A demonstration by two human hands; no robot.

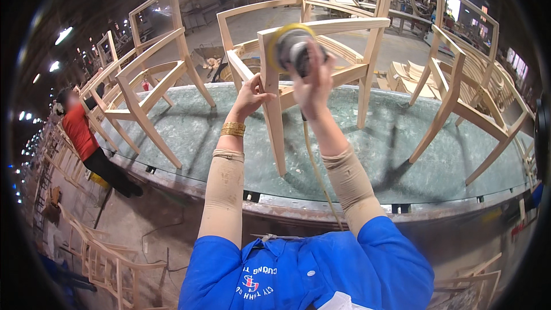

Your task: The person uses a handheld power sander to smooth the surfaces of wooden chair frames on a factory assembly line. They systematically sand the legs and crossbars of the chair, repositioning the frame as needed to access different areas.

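A bare wooden armchair frame [274,138] stands on the green worktop [224,143] in front of me. My left hand [251,99] is closed round the chair's near front leg, just under the armrest. A round power sander [290,46] with a yellow-edged disc is in my right hand [314,80], its fingers wrapped over the dark body. The disc is against or very close to the top of that leg, where it meets the armrest; actual contact is hard to tell. The sander and right fingers are slightly blurred. A thin yellowish hose [313,158] hangs down from the sander.
Similar chair frames stand on the worktop to the left [140,112] and to the right [453,100]. A person in a red top [80,132] is at the far left. More wooden frames [115,261] lie on the floor at lower left. Stacked wooden parts [404,77] sit behind the worktop.
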